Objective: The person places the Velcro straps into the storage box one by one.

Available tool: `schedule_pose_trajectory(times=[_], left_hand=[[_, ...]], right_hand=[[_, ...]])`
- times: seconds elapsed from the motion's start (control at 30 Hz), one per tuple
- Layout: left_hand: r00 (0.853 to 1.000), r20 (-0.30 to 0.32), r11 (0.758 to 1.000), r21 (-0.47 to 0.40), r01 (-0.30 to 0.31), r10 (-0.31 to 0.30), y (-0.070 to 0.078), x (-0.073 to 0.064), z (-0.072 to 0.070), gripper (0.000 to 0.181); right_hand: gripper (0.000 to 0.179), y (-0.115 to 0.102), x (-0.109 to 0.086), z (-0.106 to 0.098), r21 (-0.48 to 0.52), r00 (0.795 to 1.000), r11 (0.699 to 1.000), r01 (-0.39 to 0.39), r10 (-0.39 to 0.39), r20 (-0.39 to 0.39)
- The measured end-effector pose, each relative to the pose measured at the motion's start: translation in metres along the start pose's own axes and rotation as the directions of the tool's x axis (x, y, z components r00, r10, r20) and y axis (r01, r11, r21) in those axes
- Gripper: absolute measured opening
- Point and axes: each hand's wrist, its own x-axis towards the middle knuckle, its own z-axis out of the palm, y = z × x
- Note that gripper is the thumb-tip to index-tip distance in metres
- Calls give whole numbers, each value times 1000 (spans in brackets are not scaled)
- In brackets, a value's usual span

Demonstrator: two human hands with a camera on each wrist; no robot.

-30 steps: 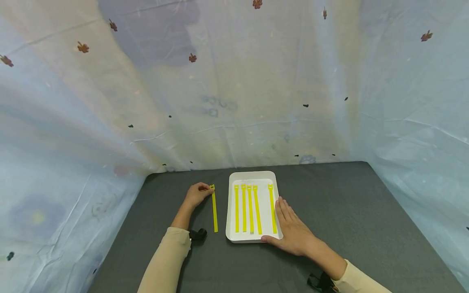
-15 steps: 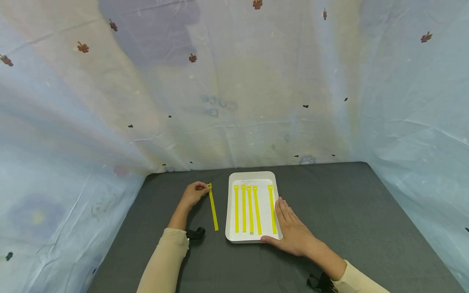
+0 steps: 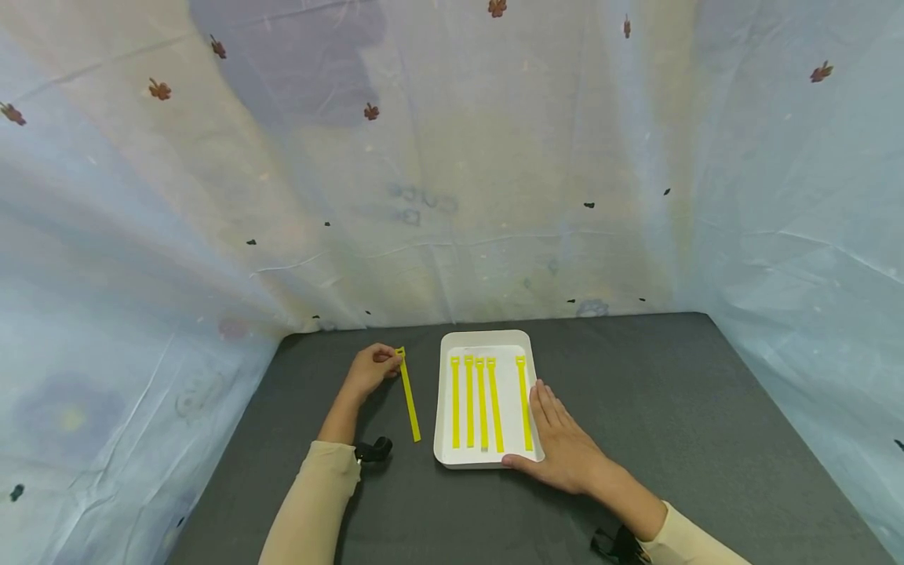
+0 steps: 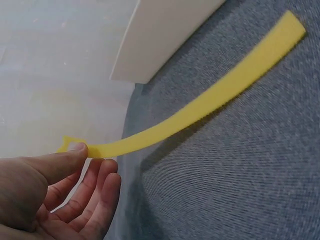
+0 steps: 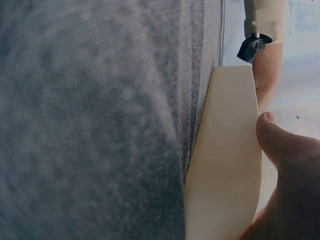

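My left hand (image 3: 369,372) pinches a yellow hook-and-loop cable tie (image 3: 410,402) by its slotted head, left of the white tray (image 3: 487,339). In the left wrist view the thumb presses the tie's head and the strap (image 4: 210,102) slopes away over the grey cloth. Several matching yellow ties (image 3: 455,404) lie lengthwise in the tray, most grouped at the left and middle, one tie (image 3: 525,408) apart near the right side. My right hand (image 3: 565,449) rests along the tray's right rim, fingers straight, thumb at the front corner. The right wrist view shows the thumb (image 5: 272,132) at the tray's edge.
Dark grey cloth (image 3: 692,424) covers the table. A pale patterned curtain (image 3: 494,196) stands behind and on both sides. Black wrist cameras sit on the left wrist (image 3: 374,450) and right wrist (image 3: 621,545).
My left hand has drawn the tie's head left and farther back, tilting the strap; its lower end has shifted only slightly. The right hand and tray have hardly moved.
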Motion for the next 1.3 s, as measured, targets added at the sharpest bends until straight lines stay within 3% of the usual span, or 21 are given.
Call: schedule_pose_trajectory(times=[0.23,0.7,1.3], left_hand=[[1000,-2,999,-40,-1,1,10,-2,-2,18],[999,-9,999,-33,-40,40,35,-7,-10,24],[987,-2,987,-22,-158,158,80,-25,-18,28]], right_hand=[[129,-2,-1,-3,0,1000,1000,-1,1,7],[128,-4,-3,-6,-1,1000,1000,3,-3,2],[128,-3,-3,-5,8,1000,1000,0,0,1]])
